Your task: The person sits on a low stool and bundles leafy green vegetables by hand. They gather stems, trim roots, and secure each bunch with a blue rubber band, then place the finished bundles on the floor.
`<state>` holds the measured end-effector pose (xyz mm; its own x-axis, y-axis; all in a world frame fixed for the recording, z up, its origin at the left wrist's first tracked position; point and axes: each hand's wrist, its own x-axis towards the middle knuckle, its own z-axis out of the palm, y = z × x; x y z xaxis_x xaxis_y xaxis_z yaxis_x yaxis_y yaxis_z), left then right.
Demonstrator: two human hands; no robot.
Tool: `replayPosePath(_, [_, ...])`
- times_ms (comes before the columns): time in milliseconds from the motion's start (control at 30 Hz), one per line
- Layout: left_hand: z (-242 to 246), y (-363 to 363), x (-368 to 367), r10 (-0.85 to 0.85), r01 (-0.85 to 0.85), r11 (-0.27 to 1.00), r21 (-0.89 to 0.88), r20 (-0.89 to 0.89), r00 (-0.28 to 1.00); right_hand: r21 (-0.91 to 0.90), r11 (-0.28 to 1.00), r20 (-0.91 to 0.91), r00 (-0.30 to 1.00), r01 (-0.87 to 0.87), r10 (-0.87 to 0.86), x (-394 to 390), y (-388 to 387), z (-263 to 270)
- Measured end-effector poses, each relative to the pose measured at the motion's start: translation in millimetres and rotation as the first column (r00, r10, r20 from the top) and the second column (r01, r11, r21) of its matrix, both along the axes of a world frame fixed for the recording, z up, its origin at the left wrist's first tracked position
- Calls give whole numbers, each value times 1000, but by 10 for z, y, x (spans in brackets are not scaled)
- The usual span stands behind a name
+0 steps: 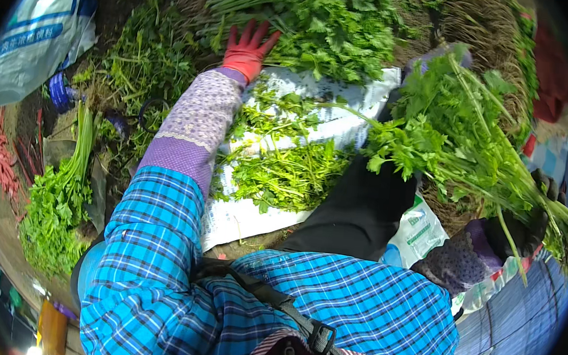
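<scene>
My left hand (248,49), in a red glove, reaches forward with its fingers spread at the near edge of a large pile of leafy celery (325,30). It appears to rest on the stalks without gripping them. Off to the right, my right hand (522,229), in a black glove, is closed around the lower stalks of a celery bunch (448,125). The roots of this bunch hang beyond the hand, and its leaves point inward over my right leg. Between my arms lies a white plastic sack (255,223) strewn with loose leaves and trimmed stems (289,178).
At left lies another celery bunch (71,176), roots pointing away from me. Beyond it are a purple ribbon roll (60,92), red ties (3,153) and a printed plastic bag (34,42). Rooty celery (485,33) is heaped at the upper right. Blue sheeting (523,316) spreads at the lower right.
</scene>
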<state>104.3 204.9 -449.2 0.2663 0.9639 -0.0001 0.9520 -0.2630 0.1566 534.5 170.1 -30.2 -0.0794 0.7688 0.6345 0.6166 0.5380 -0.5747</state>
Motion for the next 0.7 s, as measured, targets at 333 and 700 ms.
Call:
replayPosePath(333, [13, -439, -338, 579, 250, 346, -904, 416, 701, 57, 996, -475, 876, -69, 88, -281, 481, -345])
replayPosePath(700, [1622, -93, -37, 275, 104, 729, -676, 151, -950, 261, 802, -767, 389, -537, 510, -652, 755, -654])
